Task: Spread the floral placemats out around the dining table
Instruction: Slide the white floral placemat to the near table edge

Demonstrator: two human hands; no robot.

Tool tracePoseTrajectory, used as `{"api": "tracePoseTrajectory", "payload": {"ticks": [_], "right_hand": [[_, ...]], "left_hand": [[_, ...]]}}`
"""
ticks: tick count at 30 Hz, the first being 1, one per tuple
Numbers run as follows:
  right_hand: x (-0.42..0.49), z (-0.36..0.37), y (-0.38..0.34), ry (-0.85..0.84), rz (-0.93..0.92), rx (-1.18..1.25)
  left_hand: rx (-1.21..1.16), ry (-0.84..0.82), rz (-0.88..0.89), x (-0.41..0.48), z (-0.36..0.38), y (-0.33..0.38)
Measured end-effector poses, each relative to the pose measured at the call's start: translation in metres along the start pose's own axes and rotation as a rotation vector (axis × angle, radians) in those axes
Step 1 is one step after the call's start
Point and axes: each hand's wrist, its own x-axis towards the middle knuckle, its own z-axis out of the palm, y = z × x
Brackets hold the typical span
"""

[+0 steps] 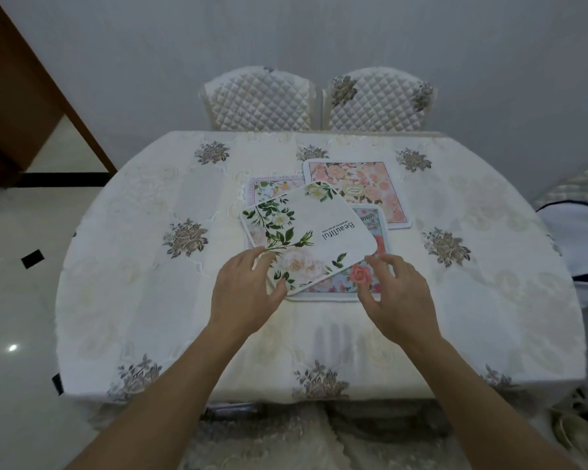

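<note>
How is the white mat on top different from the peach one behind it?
The white mat shows green leaves on a mostly plain ground and the word "Beautiful"; the peach mat is filled with blooms around a round label. The white mat lies askew atop the pile under the left hand; the peach mat lies farther back, untouched. Both are floral with rounded corners.

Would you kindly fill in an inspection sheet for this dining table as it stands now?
Surface: table under a cream embroidered cloth.
Job's things: white placemat on top of an overlapping pile; rose placemat beneath; peach placemat behind; fourth placemat mostly hidden.
Clutter: nothing seen.
Grippers: left hand grips the white placemat's near corner; right hand open beside it.
Cables: nothing seen.
Surroundings: two quilted chairs.
</note>
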Motion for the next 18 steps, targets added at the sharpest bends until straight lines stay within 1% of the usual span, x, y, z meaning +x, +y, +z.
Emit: {"api": "tracePoseTrajectory", "payload": {"ticks": [3,5,8,13,16,18], "right_hand": [[0.021,0.014,0.013,-0.042,-0.012,0.019],[0.038,0.023,0.021,-0.063,-0.022,0.046],[0.072,0.037,0.034,-0.097,-0.021,0.052],[0.128,0.071,0.055,-0.141,-0.008,0.023],[0.158,0.089,0.064,-0.188,0.043,0.039],[0.175,0.101,0.067,-0.246,0.09,0.066]], "left_hand": [[-0.018,-0.05,-0.093,0.011,0.017,-0.006],[-0.126,-0.102,-0.229,0.02,0.029,-0.008],[-0.336,-0.146,-0.48,0.04,0.048,-0.013],[-0.488,-0.121,-0.681,0.077,0.08,-0.026],[-0.631,-0.101,-0.885,0.098,0.099,-0.032],[-0.69,-0.101,-0.984,0.106,0.111,-0.035]]}}
